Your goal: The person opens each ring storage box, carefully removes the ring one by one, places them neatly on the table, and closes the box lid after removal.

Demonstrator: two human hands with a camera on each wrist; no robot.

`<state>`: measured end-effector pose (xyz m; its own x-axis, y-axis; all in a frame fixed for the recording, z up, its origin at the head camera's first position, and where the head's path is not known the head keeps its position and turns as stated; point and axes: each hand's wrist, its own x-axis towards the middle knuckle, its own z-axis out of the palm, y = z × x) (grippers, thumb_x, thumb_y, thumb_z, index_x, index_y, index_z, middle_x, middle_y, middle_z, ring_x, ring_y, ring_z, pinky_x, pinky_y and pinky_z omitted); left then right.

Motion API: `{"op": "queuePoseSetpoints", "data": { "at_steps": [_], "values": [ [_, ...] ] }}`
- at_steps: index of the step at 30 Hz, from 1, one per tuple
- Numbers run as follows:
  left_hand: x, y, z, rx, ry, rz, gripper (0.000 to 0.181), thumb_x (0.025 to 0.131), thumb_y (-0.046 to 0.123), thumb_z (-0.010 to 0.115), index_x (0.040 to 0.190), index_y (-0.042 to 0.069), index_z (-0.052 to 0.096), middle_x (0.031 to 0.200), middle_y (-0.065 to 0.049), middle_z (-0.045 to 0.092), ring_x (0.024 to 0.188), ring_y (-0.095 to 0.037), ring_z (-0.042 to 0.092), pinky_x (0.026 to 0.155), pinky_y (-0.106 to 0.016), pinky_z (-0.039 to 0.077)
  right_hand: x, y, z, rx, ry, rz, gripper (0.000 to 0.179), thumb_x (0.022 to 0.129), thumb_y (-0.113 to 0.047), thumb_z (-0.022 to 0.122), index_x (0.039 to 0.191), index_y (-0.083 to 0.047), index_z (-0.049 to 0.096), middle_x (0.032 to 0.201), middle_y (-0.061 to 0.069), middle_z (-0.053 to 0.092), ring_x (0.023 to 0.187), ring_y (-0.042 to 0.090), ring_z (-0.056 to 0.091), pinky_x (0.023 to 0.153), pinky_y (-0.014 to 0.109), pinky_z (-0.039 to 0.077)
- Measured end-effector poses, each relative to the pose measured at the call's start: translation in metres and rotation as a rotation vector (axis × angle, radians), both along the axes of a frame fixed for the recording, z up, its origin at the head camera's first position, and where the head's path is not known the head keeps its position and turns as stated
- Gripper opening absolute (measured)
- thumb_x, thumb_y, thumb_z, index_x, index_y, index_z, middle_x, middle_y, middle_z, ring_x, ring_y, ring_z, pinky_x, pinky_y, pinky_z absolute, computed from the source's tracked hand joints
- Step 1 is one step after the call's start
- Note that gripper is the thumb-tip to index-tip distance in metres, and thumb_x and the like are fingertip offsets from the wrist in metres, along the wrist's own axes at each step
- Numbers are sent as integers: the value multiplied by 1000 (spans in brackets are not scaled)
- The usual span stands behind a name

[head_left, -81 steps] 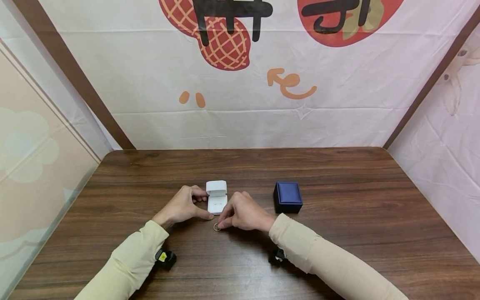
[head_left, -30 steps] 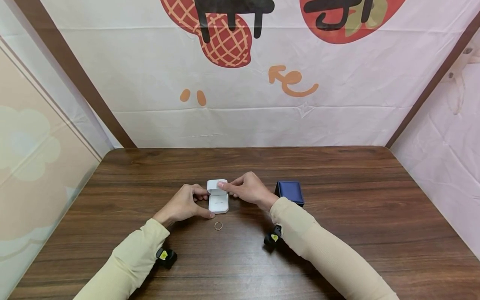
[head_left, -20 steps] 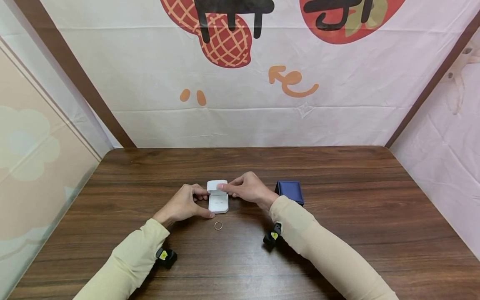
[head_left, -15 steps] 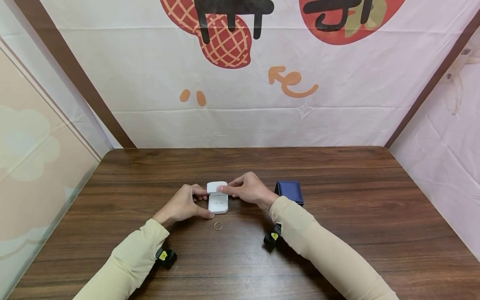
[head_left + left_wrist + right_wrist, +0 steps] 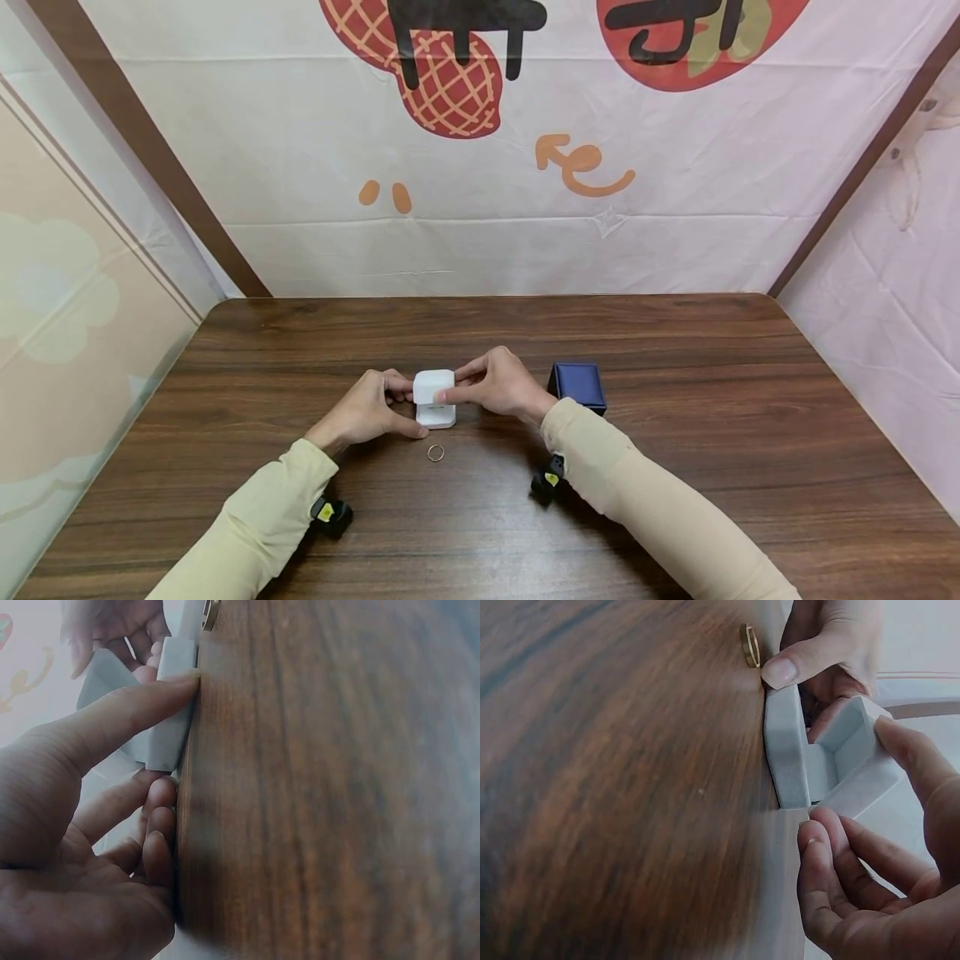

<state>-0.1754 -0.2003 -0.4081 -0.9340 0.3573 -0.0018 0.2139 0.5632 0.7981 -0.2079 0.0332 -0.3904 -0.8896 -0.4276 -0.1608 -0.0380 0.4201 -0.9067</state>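
Observation:
A small white ring box (image 5: 433,387) stands on the table with its lid tilted partway down over the base. My left hand (image 5: 369,406) grips the base, thumb at its front corner and fingers at the back left, as the left wrist view shows. The right hand (image 5: 502,383) pinches the lid, its thumb on the lid's front edge and fingers behind near the hinge; the right wrist view shows the lid's hollow inside (image 5: 847,746). A gold ring (image 5: 436,452) lies on the table just in front of the box, near the left thumb.
A dark blue box (image 5: 579,386) with a closed lid sits to the right, partly behind the right wrist. The brown wooden table (image 5: 675,350) runs back to a printed white cloth wall (image 5: 510,258).
The right hand let go of the ring, leaving it on the table, and moved to the box's lid. The lid has since swung forward and down. The left hand stays in place.

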Motion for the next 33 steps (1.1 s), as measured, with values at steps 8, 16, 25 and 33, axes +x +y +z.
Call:
{"op": "queuePoseSetpoints", "data": {
  "at_steps": [8, 16, 25, 33],
  "values": [
    [1, 1, -1, 4, 5, 1, 48, 62, 11, 96, 105, 0, 78, 89, -3, 63, 86, -21, 55, 72, -26, 44, 6, 1, 1, 109, 172, 51, 42, 72, -30, 94, 102, -5, 80, 82, -5, 75, 77, 5, 68, 71, 24, 54],
    [1, 2, 2, 8, 10, -1, 52, 63, 13, 97, 108, -3, 77, 91, -4, 64, 87, -21, 56, 74, -27, 46, 14, -1, 5, 183, 254, 58, 44, 69, -25, 96, 105, -5, 80, 87, 2, 77, 72, 4, 66, 70, 23, 54],
    [1, 2, 2, 4, 8, -6, 56, 64, 12, 97, 113, -4, 75, 92, -5, 65, 87, -21, 56, 71, -24, 45, 18, -2, 1, 213, 334, 76, 42, 68, -25, 97, 102, -6, 80, 88, 2, 77, 71, 3, 65, 69, 23, 54],
    [0, 1, 0, -20, 1, 7, 57, 63, 13, 97, 113, -3, 75, 92, -4, 64, 87, -21, 56, 73, -27, 46, 19, 0, 1, 211, 375, 89, 44, 68, -29, 97, 103, -8, 80, 89, 0, 77, 79, 13, 70, 70, 22, 53]
  ]
}}
